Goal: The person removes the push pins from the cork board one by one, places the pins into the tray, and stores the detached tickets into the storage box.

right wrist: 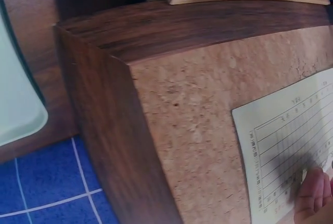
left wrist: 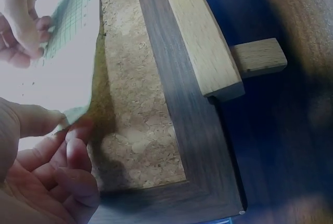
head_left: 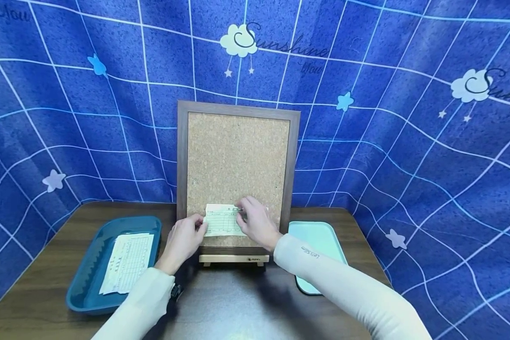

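Observation:
A pale green printed form (head_left: pixel 221 221) lies against the lower part of a framed cork board (head_left: pixel 238 160). My left hand (head_left: pixel 186 238) pinches the form's left edge between thumb and forefinger; in the left wrist view that corner bends slightly at the left thumb (left wrist: pixel 39 120). At the form's upper right is my right hand (head_left: pixel 257 222), its fingers bent and the tips at the paper. In the right wrist view the right fingers (right wrist: pixel 312 195) touch the form's printed face; whether something small sits between them is too blurred to tell.
The board leans on a light wooden stand (head_left: pixel 233 259) on a dark wood table (head_left: pixel 221 302). On the left, a blue tray (head_left: pixel 85 278) holds more printed sheets (head_left: pixel 127 262). A mint-green tray (head_left: pixel 312 231) lies right, partly behind the right sleeve. A blue patterned curtain (head_left: pixel 110 118) hangs behind.

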Motion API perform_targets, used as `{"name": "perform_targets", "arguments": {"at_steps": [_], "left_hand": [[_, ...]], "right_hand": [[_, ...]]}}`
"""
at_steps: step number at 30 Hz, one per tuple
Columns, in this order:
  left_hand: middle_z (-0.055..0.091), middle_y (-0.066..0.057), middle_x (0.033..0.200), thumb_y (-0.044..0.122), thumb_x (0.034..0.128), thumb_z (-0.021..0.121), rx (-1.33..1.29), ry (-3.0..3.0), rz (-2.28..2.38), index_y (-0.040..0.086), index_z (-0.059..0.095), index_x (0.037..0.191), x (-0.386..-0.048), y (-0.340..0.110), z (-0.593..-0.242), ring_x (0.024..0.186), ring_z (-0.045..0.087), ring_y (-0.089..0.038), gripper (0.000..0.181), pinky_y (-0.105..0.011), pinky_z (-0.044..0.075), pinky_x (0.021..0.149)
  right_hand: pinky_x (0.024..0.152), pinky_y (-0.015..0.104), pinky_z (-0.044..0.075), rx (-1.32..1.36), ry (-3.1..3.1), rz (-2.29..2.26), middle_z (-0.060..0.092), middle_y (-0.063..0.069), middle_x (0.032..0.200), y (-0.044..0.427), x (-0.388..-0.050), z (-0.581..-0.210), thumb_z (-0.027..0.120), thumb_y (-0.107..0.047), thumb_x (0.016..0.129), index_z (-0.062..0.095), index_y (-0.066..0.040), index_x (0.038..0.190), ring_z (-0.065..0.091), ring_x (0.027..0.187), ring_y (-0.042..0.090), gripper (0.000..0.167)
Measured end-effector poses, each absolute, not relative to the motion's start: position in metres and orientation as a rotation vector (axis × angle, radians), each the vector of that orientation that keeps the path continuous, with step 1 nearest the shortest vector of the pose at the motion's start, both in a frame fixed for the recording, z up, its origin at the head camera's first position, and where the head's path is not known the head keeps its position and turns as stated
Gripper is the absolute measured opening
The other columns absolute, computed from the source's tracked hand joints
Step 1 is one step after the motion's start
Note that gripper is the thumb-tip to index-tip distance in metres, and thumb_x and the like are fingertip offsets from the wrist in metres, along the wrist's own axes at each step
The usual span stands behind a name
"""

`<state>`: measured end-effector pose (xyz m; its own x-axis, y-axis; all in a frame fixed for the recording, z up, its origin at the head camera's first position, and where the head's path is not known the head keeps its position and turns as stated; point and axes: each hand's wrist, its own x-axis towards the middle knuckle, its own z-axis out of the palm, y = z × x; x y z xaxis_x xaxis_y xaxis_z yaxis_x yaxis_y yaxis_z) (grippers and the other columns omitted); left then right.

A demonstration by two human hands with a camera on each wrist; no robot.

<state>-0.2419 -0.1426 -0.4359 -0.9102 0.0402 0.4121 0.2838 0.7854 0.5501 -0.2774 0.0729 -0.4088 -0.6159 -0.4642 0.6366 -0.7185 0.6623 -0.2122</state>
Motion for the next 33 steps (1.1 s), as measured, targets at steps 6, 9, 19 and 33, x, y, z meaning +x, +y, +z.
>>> {"name": "perform_targets", "arguments": {"at_steps": [6,9,19,33], "left_hand": [[0.064,0.001,0.075,0.019,0.0891,0.063,-0.253,-2.615,-0.875,0.011,0.068,0.087,-0.241,-0.141,-0.434,0.062,0.054,-0.017,0.010,-0.039,0.042,0.057],[0.063,0.002,0.073,0.018,0.0883,0.063,-0.252,-2.625,-0.870,0.011,0.067,0.086,-0.241,-0.141,-0.434,0.060,0.052,-0.016,0.009,-0.038,0.041,0.055],[0.063,0.004,0.071,0.018,0.0869,0.061,-0.258,-2.549,-0.896,0.013,0.067,0.081,-0.242,-0.140,-0.433,0.059,0.053,-0.015,0.010,-0.038,0.041,0.055],[0.056,0.009,0.065,0.023,0.0892,0.060,-0.253,-2.570,-0.892,0.016,0.063,0.079,-0.240,-0.139,-0.428,0.057,0.050,-0.013,0.013,-0.034,0.040,0.053]], "right_hand": [[0.070,0.021,0.046,0.938,-2.328,0.668,0.057,0.001,0.092,0.067,-0.278,-0.406,0.062,-0.002,0.083,0.061,-0.006,0.099,0.056,0.081,0.009,0.017],[0.071,0.020,0.046,0.928,-2.340,0.667,0.057,0.001,0.093,0.066,-0.278,-0.404,0.062,-0.002,0.083,0.061,-0.006,0.100,0.056,0.081,0.009,0.018],[0.067,0.018,0.043,0.888,-2.375,0.587,0.053,-0.002,0.088,0.061,-0.279,-0.403,0.064,-0.002,0.082,0.061,-0.006,0.100,0.050,0.076,0.007,0.018],[0.065,0.021,0.042,0.823,-2.398,0.526,0.049,-0.005,0.083,0.054,-0.282,-0.403,0.063,-0.002,0.082,0.063,-0.010,0.088,0.047,0.072,0.007,0.009]]}}
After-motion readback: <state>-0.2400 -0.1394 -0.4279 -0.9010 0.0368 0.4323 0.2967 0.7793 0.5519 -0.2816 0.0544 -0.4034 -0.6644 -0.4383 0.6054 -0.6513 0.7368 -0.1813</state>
